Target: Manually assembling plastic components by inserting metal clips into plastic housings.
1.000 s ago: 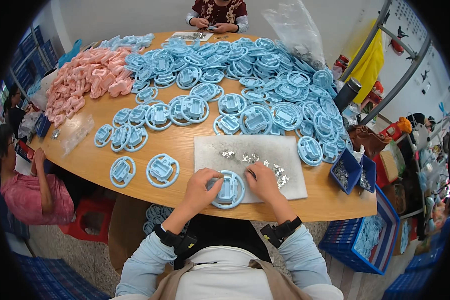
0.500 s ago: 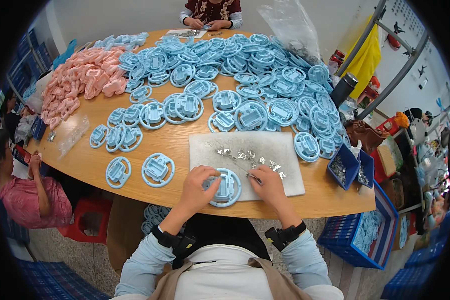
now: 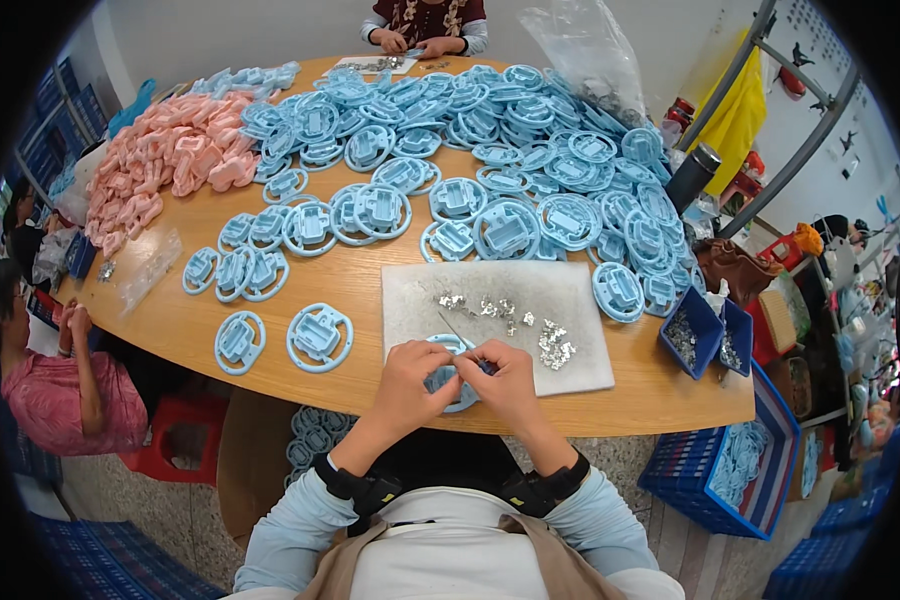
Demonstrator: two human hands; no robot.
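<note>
A round light-blue plastic part [image 3: 462, 402] with a ring rim lies at the mat's near edge, mostly covered by my hands. My left hand [image 3: 410, 380] is closed over its left side, fingers bent around it. Just beside it my right hand [image 3: 505, 382] is closed, its fingertips meeting the left ones above the part. From the right fingers a thin metal tool [image 3: 454, 330] sticks out to the upper left; its kind cannot be made out. Small shiny metal pieces [image 3: 556, 346] lie in loose clusters on the white mat [image 3: 590, 300]. Anything tiny between the fingertips is hidden.
Many blue parts [image 3: 570, 220] are heaped across the wooden table [image 3: 170, 330], beside pink pieces [image 3: 180, 155]. Two blue bins [image 3: 685, 335] of metal bits sit at the right edge. A dark flask [image 3: 692, 178] stands behind. Other people [image 3: 70, 390] sit left and opposite.
My right hand has moved left, from over the mat to the blue part, meeting my left hand. The metal cluster it partly covered now shows. The tool points more steeply.
</note>
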